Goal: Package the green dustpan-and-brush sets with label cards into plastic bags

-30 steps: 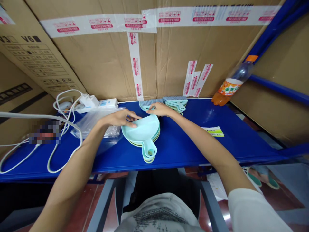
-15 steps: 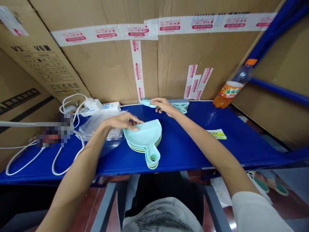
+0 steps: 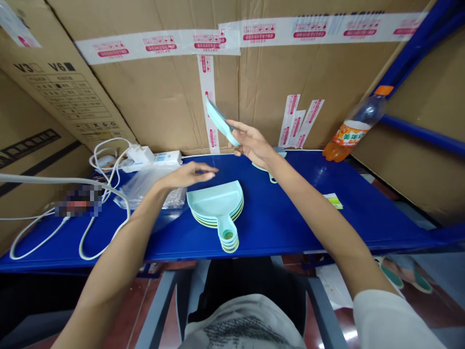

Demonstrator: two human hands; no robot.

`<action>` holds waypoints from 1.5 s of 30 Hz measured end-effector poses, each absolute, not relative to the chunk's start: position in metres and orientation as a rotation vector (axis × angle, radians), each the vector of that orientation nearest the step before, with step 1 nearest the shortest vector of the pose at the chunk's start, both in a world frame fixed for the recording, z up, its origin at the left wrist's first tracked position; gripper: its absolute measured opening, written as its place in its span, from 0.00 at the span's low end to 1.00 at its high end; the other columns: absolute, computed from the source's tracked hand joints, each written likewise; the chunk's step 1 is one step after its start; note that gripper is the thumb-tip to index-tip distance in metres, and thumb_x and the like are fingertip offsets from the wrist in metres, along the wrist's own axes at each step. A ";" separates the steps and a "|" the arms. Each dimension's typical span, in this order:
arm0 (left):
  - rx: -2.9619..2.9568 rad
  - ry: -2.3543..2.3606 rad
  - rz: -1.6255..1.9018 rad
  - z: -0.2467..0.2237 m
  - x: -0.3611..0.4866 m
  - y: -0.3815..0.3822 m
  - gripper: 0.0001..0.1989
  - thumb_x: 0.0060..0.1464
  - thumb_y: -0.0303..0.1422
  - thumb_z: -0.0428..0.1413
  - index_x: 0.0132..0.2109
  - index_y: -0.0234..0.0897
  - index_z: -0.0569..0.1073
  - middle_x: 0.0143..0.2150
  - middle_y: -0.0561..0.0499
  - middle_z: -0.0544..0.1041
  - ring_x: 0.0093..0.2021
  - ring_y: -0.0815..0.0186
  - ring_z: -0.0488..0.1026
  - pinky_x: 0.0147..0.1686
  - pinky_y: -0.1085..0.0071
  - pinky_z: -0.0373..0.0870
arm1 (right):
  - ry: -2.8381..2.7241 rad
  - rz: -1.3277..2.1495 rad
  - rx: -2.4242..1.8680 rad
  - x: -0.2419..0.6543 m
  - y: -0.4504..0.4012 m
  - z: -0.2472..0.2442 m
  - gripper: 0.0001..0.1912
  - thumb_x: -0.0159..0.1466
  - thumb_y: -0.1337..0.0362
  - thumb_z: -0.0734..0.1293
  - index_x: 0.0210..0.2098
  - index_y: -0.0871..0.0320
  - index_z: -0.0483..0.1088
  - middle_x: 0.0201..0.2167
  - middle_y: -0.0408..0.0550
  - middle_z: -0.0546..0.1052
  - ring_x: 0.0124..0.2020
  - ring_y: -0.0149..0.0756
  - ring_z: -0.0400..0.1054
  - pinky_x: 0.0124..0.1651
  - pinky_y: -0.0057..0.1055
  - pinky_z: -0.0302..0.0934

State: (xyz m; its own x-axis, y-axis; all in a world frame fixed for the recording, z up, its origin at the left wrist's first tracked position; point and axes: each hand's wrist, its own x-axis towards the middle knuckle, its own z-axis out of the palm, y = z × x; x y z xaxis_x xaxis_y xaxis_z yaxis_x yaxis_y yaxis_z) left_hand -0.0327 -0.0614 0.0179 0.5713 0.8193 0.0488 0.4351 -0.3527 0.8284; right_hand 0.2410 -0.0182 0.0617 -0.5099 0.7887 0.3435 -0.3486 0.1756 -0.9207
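My right hand (image 3: 252,143) holds a light blue hand brush (image 3: 219,120) up off the table, gripping it by the handle end with its head tilted up to the left. My left hand (image 3: 192,174) hovers with fingers stretched out, just above and behind a stack of nested dustpans (image 3: 218,206). The top dustpan is light blue, and pale green edges show lower in the stack. Partly hidden behind my right wrist lies another light blue and pale green piece (image 3: 272,178) with a holed handle; its kind is mostly covered.
Clear plastic bags (image 3: 152,182) lie left of the dustpans, near a white power strip (image 3: 169,158) and looping white cables (image 3: 127,208). An orange drink bottle (image 3: 350,131) stands at the back right. A small green-and-white packet (image 3: 334,200) lies beside my right forearm. Cardboard boxes (image 3: 160,97) wall the blue table's back.
My right hand has lifted the brush from the back of the table, tilting it upward. My left hand has come off the top dustpan and risen slightly.
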 end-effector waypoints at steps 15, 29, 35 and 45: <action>1.293 0.712 1.177 0.008 0.012 -0.079 0.31 0.55 0.51 0.74 0.56 0.43 0.72 0.52 0.45 0.83 0.52 0.53 0.84 0.47 0.59 0.84 | -2.562 0.419 -0.807 0.223 -0.049 0.045 0.45 0.55 0.62 0.85 0.66 0.54 0.63 0.61 0.56 0.68 0.60 0.52 0.71 0.63 0.50 0.68; 1.372 0.773 1.447 0.018 0.026 -0.082 0.25 0.61 0.52 0.69 0.57 0.43 0.78 0.50 0.45 0.84 0.51 0.54 0.83 0.43 0.65 0.83 | -2.428 0.091 -1.124 0.201 -0.069 0.047 0.47 0.56 0.50 0.83 0.66 0.52 0.60 0.59 0.55 0.68 0.46 0.50 0.76 0.50 0.48 0.72; 1.282 0.785 1.541 0.013 0.011 -0.068 0.22 0.62 0.53 0.68 0.50 0.42 0.77 0.44 0.48 0.83 0.45 0.58 0.83 0.36 0.69 0.81 | -2.264 0.024 -1.149 0.195 -0.081 0.051 0.42 0.60 0.51 0.81 0.66 0.53 0.61 0.60 0.57 0.68 0.51 0.53 0.76 0.52 0.49 0.72; 1.187 0.972 1.347 0.024 -0.001 -0.071 0.18 0.60 0.43 0.70 0.47 0.36 0.75 0.30 0.52 0.76 0.31 0.63 0.79 0.28 0.72 0.76 | -2.491 -0.114 -1.444 0.314 -0.041 0.136 0.51 0.58 0.53 0.82 0.74 0.61 0.64 0.60 0.64 0.77 0.61 0.65 0.72 0.62 0.52 0.67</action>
